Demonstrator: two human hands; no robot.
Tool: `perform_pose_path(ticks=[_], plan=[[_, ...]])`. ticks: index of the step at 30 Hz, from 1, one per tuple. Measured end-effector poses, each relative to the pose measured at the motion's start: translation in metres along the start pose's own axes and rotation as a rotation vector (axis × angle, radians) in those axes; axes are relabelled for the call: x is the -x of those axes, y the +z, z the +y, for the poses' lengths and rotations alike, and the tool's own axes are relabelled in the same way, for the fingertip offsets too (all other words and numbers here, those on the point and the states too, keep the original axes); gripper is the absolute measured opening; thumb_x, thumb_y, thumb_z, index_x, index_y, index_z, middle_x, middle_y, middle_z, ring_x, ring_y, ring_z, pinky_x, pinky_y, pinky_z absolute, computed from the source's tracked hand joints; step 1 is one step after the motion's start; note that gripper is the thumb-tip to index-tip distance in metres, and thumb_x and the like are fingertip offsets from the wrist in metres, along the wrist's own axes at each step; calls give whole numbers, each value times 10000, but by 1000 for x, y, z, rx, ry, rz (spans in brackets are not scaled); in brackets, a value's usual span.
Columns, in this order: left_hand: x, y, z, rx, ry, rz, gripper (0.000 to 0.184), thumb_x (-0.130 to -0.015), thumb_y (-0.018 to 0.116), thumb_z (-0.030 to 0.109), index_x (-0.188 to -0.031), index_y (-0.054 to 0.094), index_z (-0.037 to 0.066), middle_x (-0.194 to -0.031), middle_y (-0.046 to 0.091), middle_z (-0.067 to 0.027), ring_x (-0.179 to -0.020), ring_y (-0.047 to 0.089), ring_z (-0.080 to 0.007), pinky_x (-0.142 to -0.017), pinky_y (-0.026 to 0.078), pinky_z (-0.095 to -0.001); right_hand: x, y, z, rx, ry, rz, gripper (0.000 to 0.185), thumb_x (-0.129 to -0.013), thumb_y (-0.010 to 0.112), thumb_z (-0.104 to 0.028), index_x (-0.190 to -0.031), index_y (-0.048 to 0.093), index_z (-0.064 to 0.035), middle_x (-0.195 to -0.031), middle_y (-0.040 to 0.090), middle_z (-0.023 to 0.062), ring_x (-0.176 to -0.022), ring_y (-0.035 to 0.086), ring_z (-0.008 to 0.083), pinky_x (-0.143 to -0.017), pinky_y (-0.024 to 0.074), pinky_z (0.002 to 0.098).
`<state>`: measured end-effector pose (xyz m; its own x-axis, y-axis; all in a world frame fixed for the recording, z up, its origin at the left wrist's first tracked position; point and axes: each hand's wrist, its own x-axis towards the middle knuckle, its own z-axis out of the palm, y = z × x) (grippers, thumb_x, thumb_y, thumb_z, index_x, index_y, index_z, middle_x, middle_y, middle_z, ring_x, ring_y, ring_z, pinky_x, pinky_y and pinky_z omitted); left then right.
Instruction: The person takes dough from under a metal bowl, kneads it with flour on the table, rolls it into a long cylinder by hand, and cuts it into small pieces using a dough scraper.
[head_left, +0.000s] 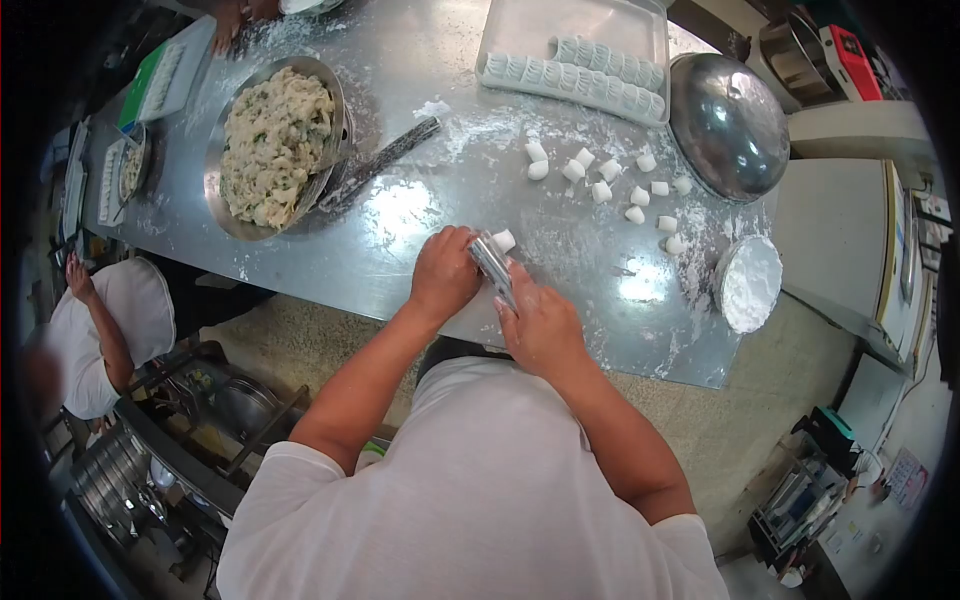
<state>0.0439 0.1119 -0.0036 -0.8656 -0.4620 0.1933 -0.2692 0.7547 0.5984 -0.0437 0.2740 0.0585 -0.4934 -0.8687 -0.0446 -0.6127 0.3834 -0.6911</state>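
Observation:
A short metal rolling pin (492, 268) lies slantwise between my hands at the near edge of the steel table. My right hand (545, 325) is closed on its lower end. Curled in beside the pin's upper part is my left hand (447, 275); what its fingers hold, if anything, is hidden. A white dough piece (504, 240) sits just beyond the pin. Farther right, several small floured dough pieces (601, 191) are scattered over the table.
A large metal bowl of filling (277, 150) stands left, near a dark stick (395, 148). At the back is a tray of dumplings (570, 75), beside an upturned metal bowl (728, 125). A flour bowl (750, 285) is at right. Another person (125, 320) stands left.

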Motion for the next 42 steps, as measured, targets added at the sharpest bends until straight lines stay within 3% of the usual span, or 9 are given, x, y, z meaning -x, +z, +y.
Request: perform_pose_path(ticks=[5, 7, 13, 19, 27, 31, 35, 40, 42], plan=[[4, -23, 8, -144, 29, -89, 250, -760, 774, 142, -969, 676, 45, -911, 612, -103, -876, 608, -302, -739, 500, -424, -38, -7, 7, 15, -44, 18, 491, -891, 669, -160, -1304, 535, 69, -847, 670, 226, -776, 659, 418, -697, 517, 509], [2, -26, 5, -140, 14, -77, 263, -766, 781, 159, -977, 676, 44, -915, 613, -106, -878, 609, -304, -740, 502, -424, -44, -20, 12, -7, -13, 169, 500, -891, 671, -164, -1315, 535, 63, -835, 665, 214, -767, 654, 401, -697, 517, 502], [5, -13, 1, -138, 29, -108, 251, -775, 764, 154, -984, 678, 47, -919, 611, -106, -866, 608, -298, -734, 509, -419, 1, -17, -5, 30, -137, 61, 526, -889, 675, -167, -1340, 527, 57, -814, 659, 183, -724, 633, 374, -699, 525, 482], [6, -14, 4, -57, -25, -61, 259, -723, 726, 76, -976, 676, 45, -905, 604, -103, -849, 604, -301, -729, 514, -435, -2, 4, 2, 46, -4, -49, 548, -873, 685, -163, -1351, 522, 48, -841, 669, 204, -753, 644, 384, -704, 531, 476], [18, -27, 5, -129, -75, -102, 299, -828, 764, 235, -1041, 675, 45, -919, 617, -116, -845, 629, -318, -708, 535, -433, -36, -23, 12, 9, -140, 174, 539, -865, 688, -153, -1343, 531, 42, -841, 668, 189, -735, 641, 375, -675, 528, 467], [15, -20, 6, -116, -94, -84, 282, -799, 761, 180, -1027, 672, 41, -915, 612, -119, -849, 637, -314, -715, 543, -439, -4, -14, -1, 12, -260, 145, 551, -859, 697, -149, -1346, 526, 43, -832, 658, 156, -729, 632, 356, -671, 530, 457], [12, -15, 8, -2, -163, -33, 274, -740, 747, 107, -992, 670, 32, -912, 609, -120, -858, 640, -310, -724, 549, -438, 6, 3, -2, 38, -156, 12, 560, -858, 700, -159, -1352, 522, 36, -835, 660, 153, -743, 640, 360, -679, 533, 460], [16, -17, 5, -71, -188, -127, 291, -729, 758, 103, -998, 678, 24, -924, 615, -122, -859, 639, -311, -731, 549, -437, -22, 14, 5, 6, -75, -68, 534, -870, 684, -156, -1350, 525, 18, -934, 688, 214, -805, 663, 405, -710, 532, 486], [17, -26, 3, -126, -110, -143, 365, -776, 765, 129, -1114, 666, 33, -991, 663, -143, -917, 651, -346, -797, 539, -437, -51, 6, 7, -24, -89, 17, 525, -877, 678, -152, -1347, 527, 27, -963, 689, 233, -837, 670, 415, -731, 537, 480]])
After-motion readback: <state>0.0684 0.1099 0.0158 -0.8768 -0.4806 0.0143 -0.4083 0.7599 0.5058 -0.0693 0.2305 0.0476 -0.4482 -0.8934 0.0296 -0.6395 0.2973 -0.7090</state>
